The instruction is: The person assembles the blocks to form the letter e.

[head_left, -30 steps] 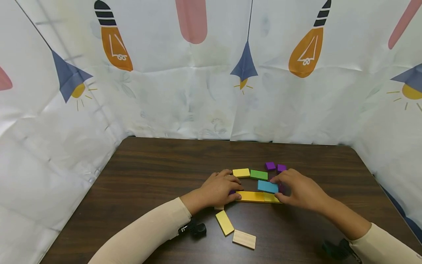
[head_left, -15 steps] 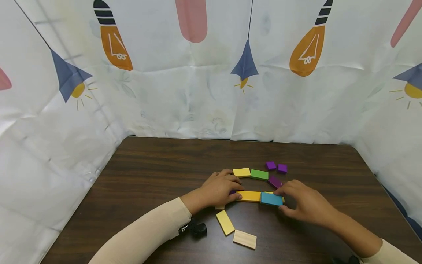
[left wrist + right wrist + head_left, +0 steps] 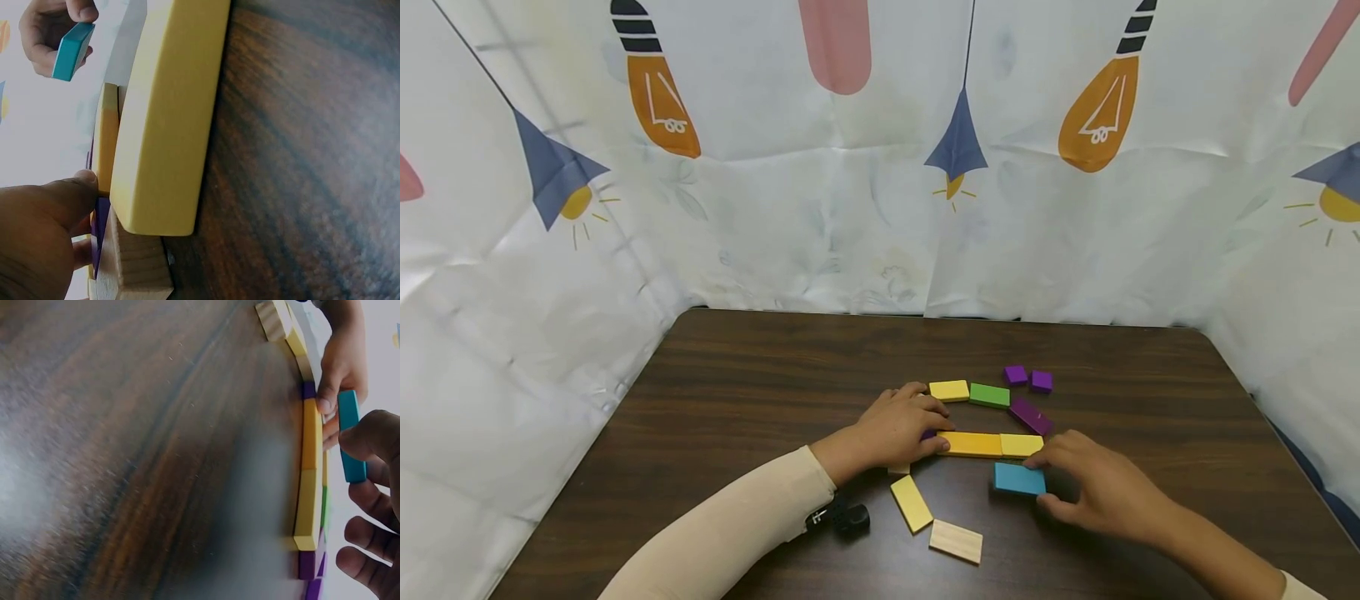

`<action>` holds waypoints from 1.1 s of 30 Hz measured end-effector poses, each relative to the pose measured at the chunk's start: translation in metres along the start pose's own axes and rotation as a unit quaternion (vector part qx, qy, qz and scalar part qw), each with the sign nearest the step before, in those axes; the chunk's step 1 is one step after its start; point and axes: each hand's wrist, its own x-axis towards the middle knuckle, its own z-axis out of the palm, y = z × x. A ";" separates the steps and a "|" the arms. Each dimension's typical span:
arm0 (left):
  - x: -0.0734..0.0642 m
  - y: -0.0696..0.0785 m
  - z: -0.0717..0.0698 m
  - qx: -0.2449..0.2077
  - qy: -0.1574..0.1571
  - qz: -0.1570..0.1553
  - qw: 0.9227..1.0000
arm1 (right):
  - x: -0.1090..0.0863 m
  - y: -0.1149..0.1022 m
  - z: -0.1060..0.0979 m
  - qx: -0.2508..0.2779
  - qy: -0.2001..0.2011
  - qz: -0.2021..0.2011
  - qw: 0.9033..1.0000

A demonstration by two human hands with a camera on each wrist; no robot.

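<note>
My right hand [image 3: 1097, 483] pinches a blue block [image 3: 1018, 479] between thumb and fingers. In the right wrist view the blue block [image 3: 351, 437] is raised above the row of blocks. My left hand [image 3: 902, 429] lies over the left end of that row, its thumb touching the end of an orange block [image 3: 972, 444] beside a small purple block [image 3: 101, 215]. A yellow block [image 3: 1022, 447] continues the row to the right. Behind it, a yellow block [image 3: 949, 391], a green block [image 3: 989, 396] and a longer purple block [image 3: 1028, 417] form a curve.
Two small purple cubes, one the left cube [image 3: 1015, 376], stand behind the curve. Nearer the front lie a yellow block [image 3: 912, 504] and a plain wood block [image 3: 956, 542], end to end at an angle. A printed white sheet [image 3: 820, 225] hangs behind the dark table [image 3: 775, 367].
My right hand has carried the blue block toward the front, from behind the orange and yellow row, over it, to its near side. The left hand has stayed in place.
</note>
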 end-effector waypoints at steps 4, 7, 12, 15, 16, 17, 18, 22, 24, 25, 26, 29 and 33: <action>0.001 0.000 0.000 0.002 -0.002 -0.002 1.000 | -0.003 -0.002 0.002 0.003 -0.005 -0.005 1.000; 0.001 -0.001 0.001 0.001 -0.002 -0.001 1.000 | -0.005 -0.004 0.003 0.009 -0.011 -0.010 1.000; 0.002 -0.002 0.001 -0.003 0.000 0.003 1.000 | -0.008 -0.008 0.006 0.018 -0.013 -0.015 1.000; 0.001 -0.001 0.000 -0.002 -0.002 0.002 1.000 | -0.010 -0.011 0.009 0.022 -0.012 -0.017 1.000; 0.001 -0.001 0.000 -0.002 -0.002 0.002 1.000 | -0.011 -0.011 0.010 0.024 -0.013 -0.018 0.999; 0.001 -0.001 0.000 -0.001 -0.002 0.001 1.000 | -0.012 -0.012 0.010 0.025 -0.016 -0.015 0.999; 0.001 -0.001 0.000 -0.002 -0.003 0.001 1.000 | -0.013 -0.013 0.011 0.026 -0.019 -0.013 0.999; 0.001 0.000 0.000 -0.003 0.000 0.001 1.000 | -0.017 -0.015 0.013 0.029 -0.025 -0.016 0.999; 0.001 0.000 0.000 -0.004 0.000 0.001 1.000 | -0.018 -0.016 0.014 0.031 -0.028 -0.015 0.999; 0.001 0.000 0.000 -0.004 0.000 0.001 1.000 | -0.019 -0.016 0.014 0.032 -0.032 -0.014 0.999; 0.001 0.000 0.000 -0.005 0.001 0.001 1.000 | -0.020 -0.017 0.015 0.034 -0.037 -0.012 0.999; 0.001 0.000 0.000 -0.006 0.001 0.003 1.000 | -0.022 -0.017 0.015 0.042 -0.057 -0.002 0.997; 0.001 -0.001 0.000 -0.005 0.001 0.004 1.000 | -0.025 -0.019 0.015 0.057 -0.076 0.005 0.995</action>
